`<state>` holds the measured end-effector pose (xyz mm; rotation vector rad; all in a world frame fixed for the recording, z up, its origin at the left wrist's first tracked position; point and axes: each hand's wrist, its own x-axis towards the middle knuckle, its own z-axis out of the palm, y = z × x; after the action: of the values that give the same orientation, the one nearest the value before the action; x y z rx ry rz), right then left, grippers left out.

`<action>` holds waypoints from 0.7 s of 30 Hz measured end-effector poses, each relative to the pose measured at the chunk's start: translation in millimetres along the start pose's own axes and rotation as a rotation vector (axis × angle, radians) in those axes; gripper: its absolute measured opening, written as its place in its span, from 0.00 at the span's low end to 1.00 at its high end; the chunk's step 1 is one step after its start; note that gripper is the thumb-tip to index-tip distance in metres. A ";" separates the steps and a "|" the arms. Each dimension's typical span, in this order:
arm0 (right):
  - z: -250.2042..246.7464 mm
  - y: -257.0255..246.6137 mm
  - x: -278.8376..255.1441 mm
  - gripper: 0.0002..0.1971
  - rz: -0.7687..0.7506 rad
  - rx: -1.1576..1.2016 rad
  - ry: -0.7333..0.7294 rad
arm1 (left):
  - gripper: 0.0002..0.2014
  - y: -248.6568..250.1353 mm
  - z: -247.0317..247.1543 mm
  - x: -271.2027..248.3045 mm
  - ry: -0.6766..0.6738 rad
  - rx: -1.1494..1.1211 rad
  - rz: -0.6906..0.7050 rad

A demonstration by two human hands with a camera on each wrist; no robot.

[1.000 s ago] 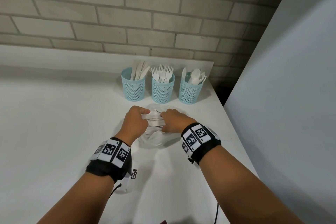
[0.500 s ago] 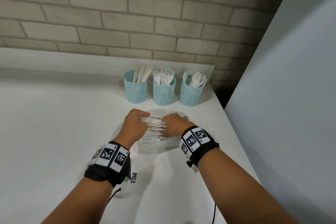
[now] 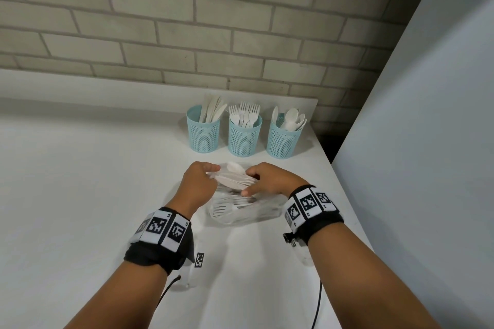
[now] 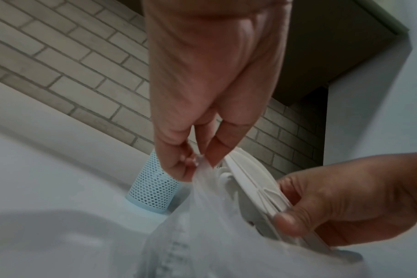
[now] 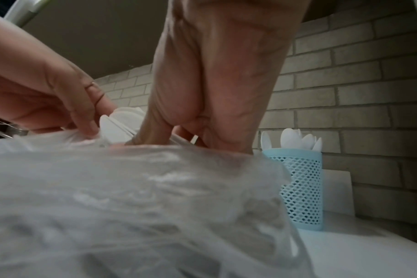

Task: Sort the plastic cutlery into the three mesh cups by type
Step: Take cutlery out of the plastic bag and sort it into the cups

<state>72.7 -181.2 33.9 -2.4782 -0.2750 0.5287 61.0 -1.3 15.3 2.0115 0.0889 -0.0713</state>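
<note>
Three light-blue mesh cups stand in a row at the back of the white counter: the left cup (image 3: 203,131) holds knives, the middle cup (image 3: 244,136) forks, the right cup (image 3: 282,139) spoons. In front of them lies a clear plastic bag (image 3: 240,211) with more white cutlery inside. My left hand (image 3: 199,181) pinches the bag's edge (image 4: 201,169). My right hand (image 3: 267,179) grips a bundle of white cutlery (image 3: 235,180) at the bag's mouth, seen as stacked handles (image 4: 257,190) in the left wrist view. What type the bundle is stays unclear.
A brick wall runs behind the counter. A pale panel (image 3: 417,141) rises on the right, close to the counter's right edge (image 3: 344,189). The spoon cup (image 5: 300,188) stands just beyond the bag in the right wrist view. Bare counter (image 3: 80,181) spreads to the left.
Both hands have stayed at the bag's mouth. The cutlery bundle has come a little further up out of the bag between them.
</note>
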 end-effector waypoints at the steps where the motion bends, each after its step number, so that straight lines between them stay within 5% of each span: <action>1: -0.3 0.3 -0.7 0.09 0.002 0.028 0.012 | 0.19 0.2 0.1 0.3 -0.006 -0.010 -0.008; 5: 0.8 0.4 -2.4 0.20 -0.020 0.132 0.081 | 0.16 2.3 0.0 0.5 -0.036 -0.042 0.005; 12: 7.7 -0.6 2.4 0.22 -0.051 0.262 0.190 | 0.20 1.2 -0.1 5.7 -0.046 -0.016 -0.087; 21: -10.2 -6.8 5.8 0.04 -0.139 0.522 0.271 | 0.18 8.1 -3.5 9.4 -0.195 0.256 -0.046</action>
<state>81.9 -179.0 43.7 -1.9738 -0.1712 0.1698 71.2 -1.3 23.2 2.2466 0.0006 -0.3219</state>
